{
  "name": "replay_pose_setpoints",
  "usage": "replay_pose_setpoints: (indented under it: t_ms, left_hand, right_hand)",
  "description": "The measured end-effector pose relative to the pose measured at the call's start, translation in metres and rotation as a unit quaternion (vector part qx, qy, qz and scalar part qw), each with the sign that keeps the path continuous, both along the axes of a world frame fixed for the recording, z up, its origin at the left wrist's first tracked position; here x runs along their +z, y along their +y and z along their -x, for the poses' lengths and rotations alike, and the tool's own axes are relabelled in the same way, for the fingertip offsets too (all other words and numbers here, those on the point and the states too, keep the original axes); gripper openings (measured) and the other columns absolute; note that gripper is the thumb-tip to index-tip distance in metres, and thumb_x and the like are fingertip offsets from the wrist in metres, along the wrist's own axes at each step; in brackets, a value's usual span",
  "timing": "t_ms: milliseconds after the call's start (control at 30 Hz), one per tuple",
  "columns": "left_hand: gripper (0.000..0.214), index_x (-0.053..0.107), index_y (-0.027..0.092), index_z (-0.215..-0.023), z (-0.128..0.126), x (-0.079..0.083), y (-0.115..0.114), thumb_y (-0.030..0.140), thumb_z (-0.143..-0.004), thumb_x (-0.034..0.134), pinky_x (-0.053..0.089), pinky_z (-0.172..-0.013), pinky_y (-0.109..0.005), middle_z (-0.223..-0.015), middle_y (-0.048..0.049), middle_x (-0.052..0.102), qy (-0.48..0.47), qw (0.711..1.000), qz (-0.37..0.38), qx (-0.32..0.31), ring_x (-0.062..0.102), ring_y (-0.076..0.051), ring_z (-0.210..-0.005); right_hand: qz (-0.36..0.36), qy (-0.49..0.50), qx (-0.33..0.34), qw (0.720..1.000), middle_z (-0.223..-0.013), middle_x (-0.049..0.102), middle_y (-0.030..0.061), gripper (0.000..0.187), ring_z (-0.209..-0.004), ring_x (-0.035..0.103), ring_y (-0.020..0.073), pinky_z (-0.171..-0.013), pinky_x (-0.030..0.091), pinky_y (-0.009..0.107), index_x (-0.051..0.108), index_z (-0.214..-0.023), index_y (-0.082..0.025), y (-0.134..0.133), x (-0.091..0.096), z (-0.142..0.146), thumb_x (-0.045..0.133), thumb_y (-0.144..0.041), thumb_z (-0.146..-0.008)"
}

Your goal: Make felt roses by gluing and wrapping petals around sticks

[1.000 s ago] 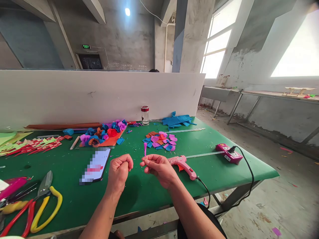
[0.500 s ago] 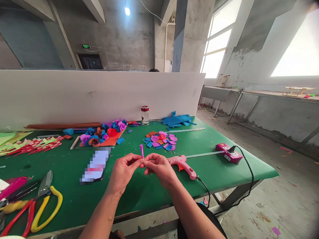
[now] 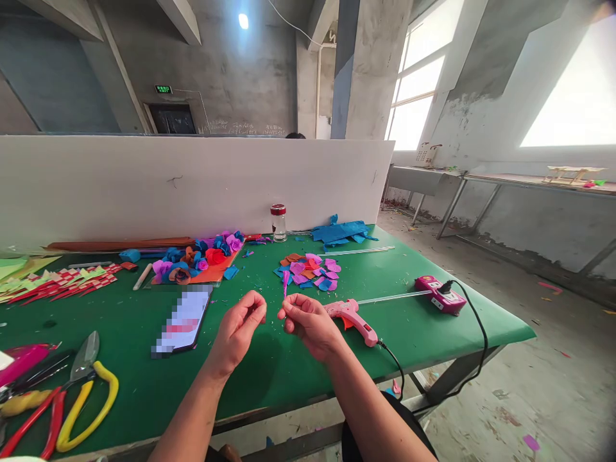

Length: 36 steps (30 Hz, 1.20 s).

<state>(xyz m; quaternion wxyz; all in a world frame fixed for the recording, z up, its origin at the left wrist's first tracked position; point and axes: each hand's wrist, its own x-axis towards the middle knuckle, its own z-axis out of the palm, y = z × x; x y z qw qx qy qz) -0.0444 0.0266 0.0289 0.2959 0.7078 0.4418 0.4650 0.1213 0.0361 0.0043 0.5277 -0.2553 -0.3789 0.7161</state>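
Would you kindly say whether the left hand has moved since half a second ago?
Yes: the left hand has shifted left, toward the phone.

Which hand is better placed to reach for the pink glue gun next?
Probably the right hand: it's beside the glue gun, though pinching a purple strip; the left hand is farther away.

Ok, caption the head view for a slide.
Right hand pinching a purple strip, left hand apart, over a table with a glue gun and paper pieces.
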Motion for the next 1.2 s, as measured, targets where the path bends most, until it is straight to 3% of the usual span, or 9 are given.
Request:
replay_pose_setpoints:
  t_ms: [200, 333, 467, 700, 900, 1067, 1200]
  left_hand:
    - [0.031, 0.066, 0.019, -0.093, 0.0013, -0.0026, 0.0044, 0.048, -0.088, 0.054, 0.048, -0.065, -0.028, -0.072, -0.0024, 0.065, -0.064, 0.995, 0.074, -0.011, 0.058, -0.016, -0.065]
    - [0.031, 0.065, 0.018, -0.084, 0.0, -0.0028, 0.004, 0.048, -0.088, 0.056, 0.047, -0.062, -0.027, -0.068, -0.0015, 0.063, -0.091, 0.989, 0.107, -0.036, 0.056, -0.015, -0.061]
    - [0.03, 0.066, 0.017, -0.087, 0.0009, -0.0015, 0.0023, 0.047, -0.086, 0.061, 0.05, -0.067, -0.029, -0.079, -0.0055, 0.071, -0.133, 0.976, 0.162, -0.054, 0.062, -0.016, -0.066]
    - [0.035, 0.073, 0.014, -0.088, 0.0004, -0.0019, 0.0026, 0.047, -0.076, 0.074, 0.055, -0.072, -0.036, -0.087, -0.0124, 0.077, -0.184, 0.962, 0.198, -0.029, 0.07, -0.022, -0.071]
    - [0.032, 0.076, 0.015, -0.085, -0.0025, -0.0076, 0.0059, 0.043, -0.071, 0.08, 0.054, -0.067, -0.03, -0.082, -0.0106, 0.077, -0.234, 0.945, 0.225, -0.031, 0.067, -0.017, -0.066]
    - [0.03, 0.076, 0.015, -0.077, -0.0052, -0.0096, 0.0058, 0.038, -0.062, 0.087, 0.049, -0.059, -0.023, -0.066, -0.0034, 0.071, -0.284, 0.923, 0.259, -0.022, 0.06, -0.011, -0.057]
    - [0.032, 0.07, 0.015, -0.066, -0.0076, -0.0079, 0.0042, 0.038, -0.056, 0.089, 0.043, -0.053, -0.02, -0.057, -0.0002, 0.064, -0.278, 0.925, 0.259, -0.006, 0.053, -0.008, -0.051]
  right_hand:
    - [-0.013, 0.002, 0.006, 1.0, -0.07, 0.066, -0.0003, 0.04, -0.05, 0.048, 0.0047, -0.05, 0.035, 0.019, 0.073, -0.089, -0.015, 0.0027, -0.002, -0.0031, 0.086, -0.041, -0.063]
    - [-0.015, -0.012, 0.005, 1.0, -0.071, 0.067, 0.0007, 0.038, -0.05, 0.047, 0.0039, -0.051, 0.036, 0.019, 0.075, -0.084, -0.014, 0.0015, -0.0003, -0.0026, 0.086, -0.043, -0.063]
    - [-0.02, -0.027, -0.003, 0.999, -0.072, 0.07, 0.0019, 0.038, -0.05, 0.05, 0.0042, -0.053, 0.039, 0.019, 0.074, -0.081, -0.013, 0.0006, 0.0011, -0.0029, 0.086, -0.044, -0.062]
    - [-0.023, -0.047, -0.023, 0.998, -0.074, 0.072, 0.003, 0.039, -0.05, 0.052, 0.0058, -0.052, 0.04, 0.02, 0.075, -0.081, -0.015, 0.0019, 0.0012, -0.0049, 0.086, -0.046, -0.06]
    - [-0.026, -0.051, -0.027, 0.998, -0.071, 0.072, 0.0028, 0.037, -0.05, 0.051, 0.0062, -0.053, 0.04, 0.021, 0.074, -0.078, -0.015, 0.0011, 0.003, -0.0048, 0.086, -0.045, -0.06]
    - [-0.04, -0.06, -0.05, 0.996, -0.071, 0.072, 0.0031, 0.036, -0.05, 0.053, 0.0061, -0.054, 0.04, 0.021, 0.071, -0.075, -0.014, 0.0024, 0.0004, -0.0045, 0.086, -0.044, -0.061]
    - [-0.072, -0.077, -0.06, 0.993, -0.07, 0.071, 0.0032, 0.036, -0.051, 0.056, 0.0085, -0.055, 0.042, 0.023, 0.072, -0.077, -0.015, 0.0028, -0.0026, -0.0019, 0.082, -0.048, -0.066]
